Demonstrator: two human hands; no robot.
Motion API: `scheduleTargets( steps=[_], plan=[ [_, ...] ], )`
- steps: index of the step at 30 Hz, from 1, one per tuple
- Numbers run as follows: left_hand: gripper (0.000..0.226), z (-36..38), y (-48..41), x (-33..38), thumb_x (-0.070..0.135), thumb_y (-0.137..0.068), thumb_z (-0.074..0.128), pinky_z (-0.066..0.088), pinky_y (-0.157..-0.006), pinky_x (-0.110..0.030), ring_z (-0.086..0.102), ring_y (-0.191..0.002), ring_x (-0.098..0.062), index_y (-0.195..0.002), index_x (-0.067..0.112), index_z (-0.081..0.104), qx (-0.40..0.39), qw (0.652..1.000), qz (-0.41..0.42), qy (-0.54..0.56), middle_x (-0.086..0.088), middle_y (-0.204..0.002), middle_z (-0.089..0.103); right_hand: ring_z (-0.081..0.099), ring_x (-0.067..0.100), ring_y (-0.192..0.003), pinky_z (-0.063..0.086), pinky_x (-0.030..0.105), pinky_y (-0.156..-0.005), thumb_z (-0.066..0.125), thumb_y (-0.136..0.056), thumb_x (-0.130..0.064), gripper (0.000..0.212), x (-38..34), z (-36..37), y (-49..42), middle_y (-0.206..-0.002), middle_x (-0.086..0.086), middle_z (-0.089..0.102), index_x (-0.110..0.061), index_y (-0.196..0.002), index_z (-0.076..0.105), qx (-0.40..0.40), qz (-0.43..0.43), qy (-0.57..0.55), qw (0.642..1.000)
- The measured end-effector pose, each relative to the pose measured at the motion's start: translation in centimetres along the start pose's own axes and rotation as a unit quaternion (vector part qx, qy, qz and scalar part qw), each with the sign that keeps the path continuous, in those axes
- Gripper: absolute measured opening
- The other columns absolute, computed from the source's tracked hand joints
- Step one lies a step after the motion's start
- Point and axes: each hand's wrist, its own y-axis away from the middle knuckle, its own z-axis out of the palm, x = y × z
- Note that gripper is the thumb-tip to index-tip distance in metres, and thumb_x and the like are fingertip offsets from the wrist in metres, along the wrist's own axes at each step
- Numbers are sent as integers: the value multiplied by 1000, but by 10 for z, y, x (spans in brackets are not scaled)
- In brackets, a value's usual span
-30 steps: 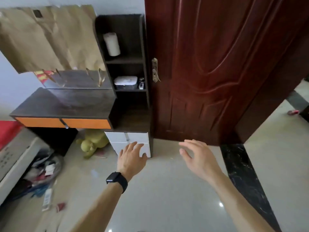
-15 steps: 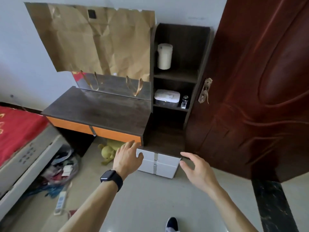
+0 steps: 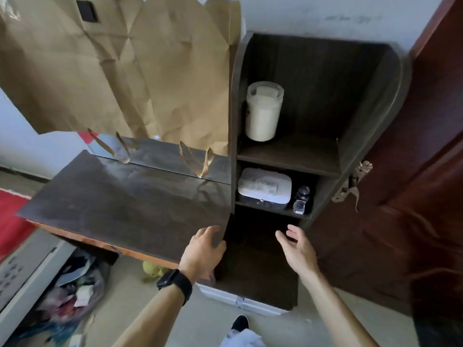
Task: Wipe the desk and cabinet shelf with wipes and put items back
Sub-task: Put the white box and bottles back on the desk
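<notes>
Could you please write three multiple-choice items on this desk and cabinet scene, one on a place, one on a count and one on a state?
1. Where does the tall white cylindrical container stand?
A. on the top shelf of the dark wooden cabinet
B. on the dark wooden desk top
C. on the floor

2. How many things sit on the middle shelf?
A. none
B. two
C. five

3. What do the two hands hold?
A. a wipe each
B. the left holds a jar
C. nothing

Answers: 1 A, the container stands on the uppermost shelf board. 2 B, only the flat white rectangular wipes box and a small dark glass bottle beside it sit there. 3 C, the left hand and right hand both show open, empty fingers.
</notes>
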Motion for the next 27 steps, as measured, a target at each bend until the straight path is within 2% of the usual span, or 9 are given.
scheduleTargets(
  steps=[2, 5, 8, 11, 16, 20, 23, 25, 27],
  plan=[
    [55, -1, -28, 13, 38, -96, 59, 38, -110, -31, 49, -134, -22, -146, 21, 46, -17, 999, -20, 37, -4, -145, 51, 63, 17, -102, 50, 40, -97, 66, -79, -61, 73, -22, 10, -36, -128, 4, 61, -21, -137, 47, 25, 95, -107, 989],
    [61, 8, -66, 34, 42, -96, 60, 39, -109, -30, 48, -134, -22, -149, 22, 40, -63, 994, -39, 82, -5, -146, 51, 67, 25, -89, 57, 43, -88, 66, -86, -53, 61, -47, 23, -73, -104, 12, 63, -19, -133, 45, 69, 196, -225, 952],
    [73, 23, -97, 52, 43, -95, 61, 38, -113, -33, 45, -138, -22, -156, 26, 25, -102, 985, -51, 130, -6, -151, 47, 69, 23, -84, 60, 42, -78, 65, -83, -60, 50, -55, 38, -102, -84, -4, 62, -29, -116, 46, 152, 193, -215, 945],
    [80, 38, -124, 64, 47, -95, 60, 38, -112, -34, 46, -138, -24, -159, 23, 17, -127, 965, -105, 206, -7, -151, 46, 70, 24, -82, 60, 46, -74, 62, -76, -70, 50, -51, 49, -120, -90, 0, 68, -33, -104, 46, 202, 198, -202, 938],
    [71, 56, -161, 74, 59, -95, 53, 48, -92, -39, 57, -117, -23, -149, 17, 37, -128, 862, -276, 406, 0, -119, 57, 70, 23, -75, 62, 44, -61, 53, -74, -81, 72, -53, 56, -127, -101, 8, 71, -34, -129, 52, 224, 204, -187, 935],
    [69, 63, -174, 72, 65, -93, 51, 52, -81, -36, 61, -96, -19, -135, 10, 50, -69, 830, -301, 464, 1, -95, 58, 71, 27, -77, 61, 49, -70, 54, -87, -65, 36, -48, 52, -118, -92, 11, 70, -33, -100, 61, 175, 172, -159, 956],
    [71, 68, -176, 70, 64, -94, 51, 52, -74, -31, 62, -89, -14, -135, 6, 50, -54, 825, -290, 482, -4, -108, 62, 71, 24, -74, 60, 50, -72, 51, -75, -79, 30, -37, 44, -116, -74, -1, 69, -50, -75, 59, 174, 150, -103, 968],
    [72, 72, -175, 68, 62, -95, 51, 52, -84, -32, 63, -99, -16, -140, 6, 46, -63, 820, -279, 495, -6, -128, 60, 72, 27, -76, 59, 52, -74, 60, -80, -69, 26, -37, 41, -112, -65, -7, 65, -45, -69, 61, 167, 154, -135, 965],
    [67, 74, -171, 65, 57, -98, 50, 48, -96, -35, 62, -112, -19, -143, 8, 44, -72, 811, -267, 516, -8, -138, 57, 73, 24, -80, 60, 47, -78, 68, -86, -50, 15, -37, 39, -106, -72, -12, 65, -39, -80, 60, 153, 159, -206, 953]
  ],
)
